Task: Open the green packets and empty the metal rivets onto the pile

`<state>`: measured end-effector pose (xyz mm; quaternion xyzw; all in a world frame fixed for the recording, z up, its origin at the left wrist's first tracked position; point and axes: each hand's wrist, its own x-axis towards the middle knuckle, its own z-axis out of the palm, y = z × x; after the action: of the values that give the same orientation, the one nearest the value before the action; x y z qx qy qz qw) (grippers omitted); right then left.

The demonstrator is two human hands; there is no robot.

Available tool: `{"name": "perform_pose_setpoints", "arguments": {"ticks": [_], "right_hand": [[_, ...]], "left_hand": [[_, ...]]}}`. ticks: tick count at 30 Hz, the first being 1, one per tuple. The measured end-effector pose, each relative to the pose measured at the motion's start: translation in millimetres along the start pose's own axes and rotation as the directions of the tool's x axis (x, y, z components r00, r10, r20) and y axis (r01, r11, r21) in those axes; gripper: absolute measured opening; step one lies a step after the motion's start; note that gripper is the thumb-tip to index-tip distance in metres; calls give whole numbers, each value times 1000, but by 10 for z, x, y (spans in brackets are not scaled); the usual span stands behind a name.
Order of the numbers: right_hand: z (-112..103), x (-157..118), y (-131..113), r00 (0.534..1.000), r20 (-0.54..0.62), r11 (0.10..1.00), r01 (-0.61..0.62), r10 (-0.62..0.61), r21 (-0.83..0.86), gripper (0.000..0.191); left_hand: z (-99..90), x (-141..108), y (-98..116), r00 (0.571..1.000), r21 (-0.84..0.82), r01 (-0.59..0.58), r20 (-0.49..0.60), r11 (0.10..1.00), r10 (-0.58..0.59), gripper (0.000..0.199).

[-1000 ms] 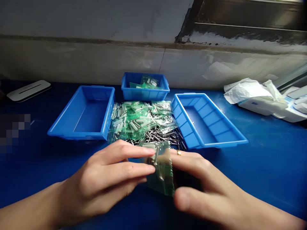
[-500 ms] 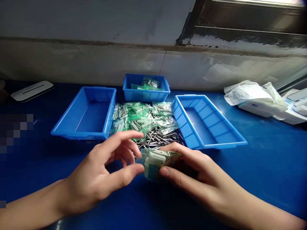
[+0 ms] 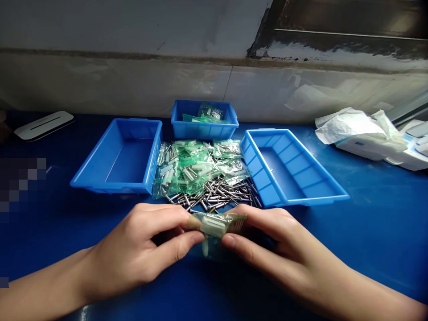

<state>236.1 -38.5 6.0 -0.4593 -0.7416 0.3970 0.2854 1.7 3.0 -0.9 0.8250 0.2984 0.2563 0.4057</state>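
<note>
Left hand (image 3: 143, 243) and right hand (image 3: 284, 249), nearly closed, pinch a packet (image 3: 214, 226), lower centre. Its long axis runs left-to-right.

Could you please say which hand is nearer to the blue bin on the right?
The right hand is nearer, just in front of the blue bin; the left hand is farther left, its grip on the left end of the packet.

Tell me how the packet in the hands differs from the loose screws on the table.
The packet is held in the left hand and right hand; the screws lie heaped on the table. The packet is greenish and see-through; the screws are metallic grey. Both are nearer the person than the back bin.
</note>
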Motion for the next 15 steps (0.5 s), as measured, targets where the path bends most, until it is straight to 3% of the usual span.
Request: {"name": "perform_pose_setpoints", "arguments": {"ticks": [6,15], "right_hand": [[-19,-6,-14,999,7,996,-34,35,-77,18],[-25,17,-12,997,48,997,-65,67,-41,20]], "left_hand": [[1,-13,-7,1000,7,-15,-1,1000,15,17],[6,11,-14,1000,34,6,6,999,-6,14]]}}
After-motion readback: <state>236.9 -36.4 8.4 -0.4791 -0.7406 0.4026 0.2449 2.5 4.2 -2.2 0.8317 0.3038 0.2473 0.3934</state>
